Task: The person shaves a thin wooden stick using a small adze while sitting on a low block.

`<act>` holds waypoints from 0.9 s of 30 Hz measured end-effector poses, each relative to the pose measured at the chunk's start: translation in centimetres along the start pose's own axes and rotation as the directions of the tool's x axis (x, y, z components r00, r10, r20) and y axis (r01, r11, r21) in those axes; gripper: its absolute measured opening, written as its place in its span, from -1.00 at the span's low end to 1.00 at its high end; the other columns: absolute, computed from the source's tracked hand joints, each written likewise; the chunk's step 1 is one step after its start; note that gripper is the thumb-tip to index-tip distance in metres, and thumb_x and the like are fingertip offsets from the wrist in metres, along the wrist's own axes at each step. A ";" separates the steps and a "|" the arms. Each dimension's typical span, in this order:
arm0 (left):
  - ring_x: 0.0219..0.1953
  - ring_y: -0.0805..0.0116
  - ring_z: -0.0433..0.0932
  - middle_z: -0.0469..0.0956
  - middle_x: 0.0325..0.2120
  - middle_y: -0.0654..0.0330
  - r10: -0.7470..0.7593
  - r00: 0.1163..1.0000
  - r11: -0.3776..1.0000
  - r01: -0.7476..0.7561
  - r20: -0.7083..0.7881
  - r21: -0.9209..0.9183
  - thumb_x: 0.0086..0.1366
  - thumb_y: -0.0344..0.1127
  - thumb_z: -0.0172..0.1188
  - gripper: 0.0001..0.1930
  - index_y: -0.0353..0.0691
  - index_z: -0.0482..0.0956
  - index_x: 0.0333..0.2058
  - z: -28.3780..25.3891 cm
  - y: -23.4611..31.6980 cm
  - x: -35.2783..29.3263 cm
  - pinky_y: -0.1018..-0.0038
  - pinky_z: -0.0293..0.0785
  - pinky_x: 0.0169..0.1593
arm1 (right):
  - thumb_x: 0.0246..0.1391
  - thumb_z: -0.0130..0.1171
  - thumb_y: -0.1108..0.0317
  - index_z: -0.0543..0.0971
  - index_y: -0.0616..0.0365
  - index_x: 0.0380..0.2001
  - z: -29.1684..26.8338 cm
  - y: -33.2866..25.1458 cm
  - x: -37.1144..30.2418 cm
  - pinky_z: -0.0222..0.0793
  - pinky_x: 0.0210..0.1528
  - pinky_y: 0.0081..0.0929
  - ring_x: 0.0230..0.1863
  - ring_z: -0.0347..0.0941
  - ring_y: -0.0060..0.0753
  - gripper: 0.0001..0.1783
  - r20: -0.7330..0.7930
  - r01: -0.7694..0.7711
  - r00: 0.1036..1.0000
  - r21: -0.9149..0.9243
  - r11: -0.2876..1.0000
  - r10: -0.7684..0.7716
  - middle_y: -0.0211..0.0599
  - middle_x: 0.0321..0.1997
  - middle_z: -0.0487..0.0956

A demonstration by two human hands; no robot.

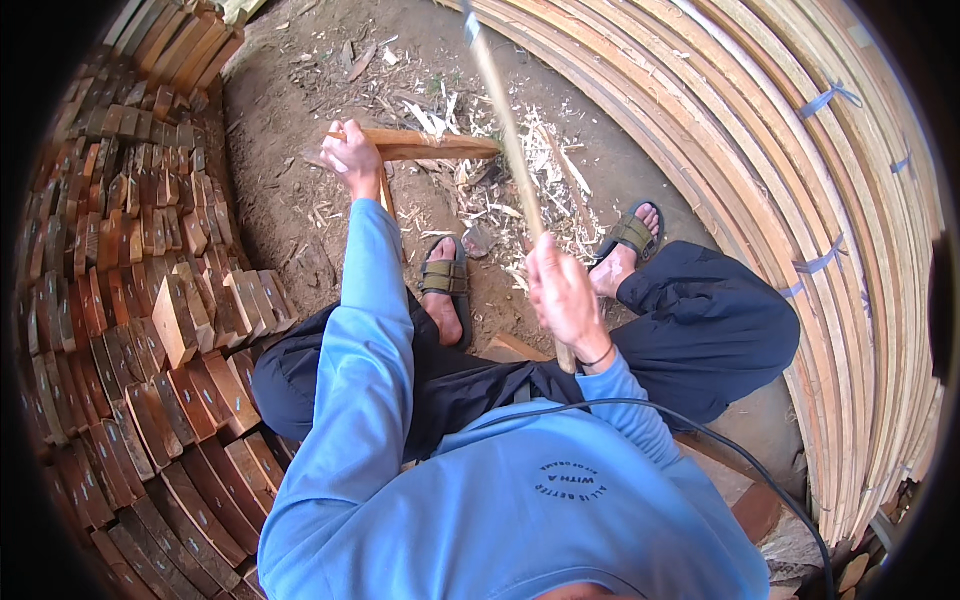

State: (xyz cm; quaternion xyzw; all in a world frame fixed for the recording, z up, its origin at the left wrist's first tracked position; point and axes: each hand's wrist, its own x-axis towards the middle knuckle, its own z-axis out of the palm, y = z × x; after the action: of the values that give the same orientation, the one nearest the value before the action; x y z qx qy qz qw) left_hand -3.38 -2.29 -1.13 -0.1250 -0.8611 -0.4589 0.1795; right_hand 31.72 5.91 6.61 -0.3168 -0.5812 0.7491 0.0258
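My left hand (352, 158) is closed round the left end of a reddish-brown piece of wood (435, 146). It lies roughly level above the ground, its tapered right end over the wood shavings (540, 170). Lower and to the right, my right hand (562, 292) grips a long wooden-handled tool (512, 150) near the lower end of its handle. The handle rises past the wood's right end toward the top edge. A bit of grey metal (471, 28) shows on it there; the rest of its head is out of view.
Stacked boards (130, 300) rise on my left. On my right stand long pale planks (720, 130), tied with bluish strips (822, 258). My sandalled feet (444, 290) rest apart on the dirt floor (280, 180). A black cable (735, 445) crosses my lap and runs down to the right.
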 end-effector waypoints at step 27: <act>-0.57 -0.19 0.51 0.47 -0.65 -0.27 0.104 0.995 0.994 -0.103 -0.012 0.023 0.12 -0.24 0.03 -0.68 -0.43 0.43 -0.62 0.7 1.3 0.2 0.03 0.35 -0.37 | 0.38 -0.31 -0.26 0.28 0.02 -0.46 -1.5 -3.2 -2.2 -0.08 -0.79 -0.72 -0.79 0.01 -0.82 -0.41 0.131 -0.241 0.970 0.398 0.885 0.205 -0.64 -0.69 0.16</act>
State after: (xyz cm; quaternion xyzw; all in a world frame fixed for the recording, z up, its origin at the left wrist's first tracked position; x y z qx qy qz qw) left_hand -3.23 -1.03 -0.41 -0.1644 -0.8573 -0.4404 0.2101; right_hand 33.16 7.36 10.27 -0.3365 -0.3708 0.8654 -0.0192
